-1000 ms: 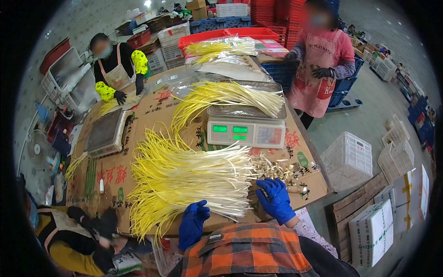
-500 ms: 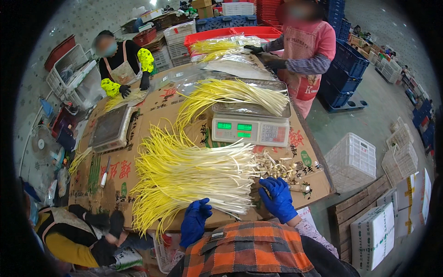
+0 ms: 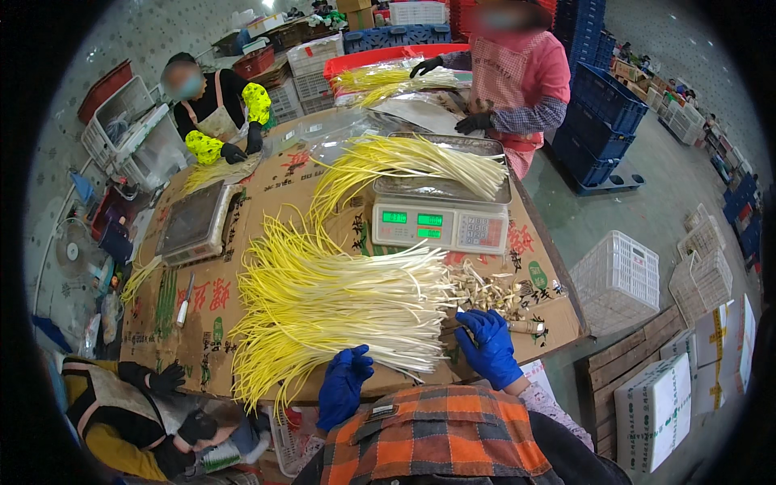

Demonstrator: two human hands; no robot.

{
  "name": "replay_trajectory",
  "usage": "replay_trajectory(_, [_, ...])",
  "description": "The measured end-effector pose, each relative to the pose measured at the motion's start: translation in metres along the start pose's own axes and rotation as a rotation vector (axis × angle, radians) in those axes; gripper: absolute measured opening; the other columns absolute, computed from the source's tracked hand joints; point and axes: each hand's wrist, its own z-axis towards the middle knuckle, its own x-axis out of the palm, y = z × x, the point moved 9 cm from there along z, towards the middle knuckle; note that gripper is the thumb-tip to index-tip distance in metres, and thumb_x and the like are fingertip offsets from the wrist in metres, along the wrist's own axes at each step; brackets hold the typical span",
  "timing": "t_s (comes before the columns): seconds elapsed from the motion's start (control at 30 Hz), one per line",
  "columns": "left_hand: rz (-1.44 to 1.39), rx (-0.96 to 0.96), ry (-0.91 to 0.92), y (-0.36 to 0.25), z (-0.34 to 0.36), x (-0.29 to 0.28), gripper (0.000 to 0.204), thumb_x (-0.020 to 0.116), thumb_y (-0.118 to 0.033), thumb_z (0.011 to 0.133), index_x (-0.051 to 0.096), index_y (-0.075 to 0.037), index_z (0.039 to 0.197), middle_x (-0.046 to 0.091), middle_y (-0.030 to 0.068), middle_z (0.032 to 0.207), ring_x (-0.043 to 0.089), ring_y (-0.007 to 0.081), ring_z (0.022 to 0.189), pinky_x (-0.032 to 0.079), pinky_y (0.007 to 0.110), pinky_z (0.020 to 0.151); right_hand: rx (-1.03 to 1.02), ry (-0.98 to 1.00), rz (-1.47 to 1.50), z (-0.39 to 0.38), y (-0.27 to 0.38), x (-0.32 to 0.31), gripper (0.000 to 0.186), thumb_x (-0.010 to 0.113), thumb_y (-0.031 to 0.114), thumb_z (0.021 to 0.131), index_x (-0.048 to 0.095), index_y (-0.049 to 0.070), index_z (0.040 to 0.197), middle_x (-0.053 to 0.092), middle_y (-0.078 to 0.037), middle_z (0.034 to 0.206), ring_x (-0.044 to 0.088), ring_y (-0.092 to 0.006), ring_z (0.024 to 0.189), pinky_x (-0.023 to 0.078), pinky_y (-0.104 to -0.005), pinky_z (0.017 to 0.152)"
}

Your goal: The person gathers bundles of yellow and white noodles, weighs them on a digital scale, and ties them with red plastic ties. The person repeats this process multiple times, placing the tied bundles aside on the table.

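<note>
My left hand [image 3: 343, 386] in a blue glove is loosely curved, holding nothing visible, at the near edge of a large pile of long yellow-white stalks [image 3: 339, 315]. My right hand [image 3: 487, 347], also blue-gloved, has bent fingers apart beside the pile's white ends, near pale trimmings [image 3: 493, 291]. Beyond the pile, a bundle of similar stalks [image 3: 428, 162] lies on a digital scale [image 3: 436, 230]. A white-handled knife [image 3: 183, 305] lies at left on the cardboard-covered table [image 3: 186, 356].
A second scale [image 3: 190, 226] sits at left. Three other people [image 3: 214, 109] [image 3: 517, 89] [image 3: 117, 408] stand around the table. A red tray [image 3: 339, 65] is at the back. Blue crates [image 3: 598, 121], white crates [image 3: 614, 283] and boxes [image 3: 647, 412] stand at right.
The person at back right has moved leftward and reached toward the back stalks. The near-left person's hands have moved. My hands are almost unchanged; the view has shifted slightly.
</note>
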Motion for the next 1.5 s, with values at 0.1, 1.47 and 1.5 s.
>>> replay_trajectory(0.1, [-0.006,-0.005,0.004,0.002,0.002,-0.002,0.037,0.048,-0.030,0.109,0.062,-0.003,0.129,0.071,0.0092,0.107,0.067,0.0175,0.093,0.057,0.034,0.086,0.000,0.007,-0.004,-0.001,-0.001,0.002,0.033,0.073,0.014,0.088,0.066,0.011,0.120,0.069,-0.012,0.111,0.065,-0.0325,0.107,0.046,-0.0472,0.097])
replay_trajectory(1.47, [0.221,-0.025,-0.128,-0.013,0.008,0.010,0.035,0.052,-0.029,0.108,0.064,-0.001,0.125,0.068,0.0077,0.106,0.063,0.0152,0.094,0.053,0.030,0.087,0.021,0.037,0.022,0.001,-0.005,0.012,0.039,0.073,0.014,0.086,0.064,0.012,0.124,0.068,-0.013,0.115,0.063,-0.0354,0.111,0.043,-0.0512,0.101])
replay_trajectory(1.5, [0.242,-0.029,-0.159,-0.017,0.008,0.011,0.031,0.054,-0.024,0.107,0.065,-0.001,0.124,0.068,0.0066,0.107,0.062,0.0146,0.094,0.051,0.029,0.088,0.019,0.041,0.028,0.002,-0.005,0.013,0.039,0.073,0.014,0.086,0.064,0.012,0.124,0.068,-0.013,0.115,0.063,-0.0354,0.111,0.043,-0.0512,0.101])
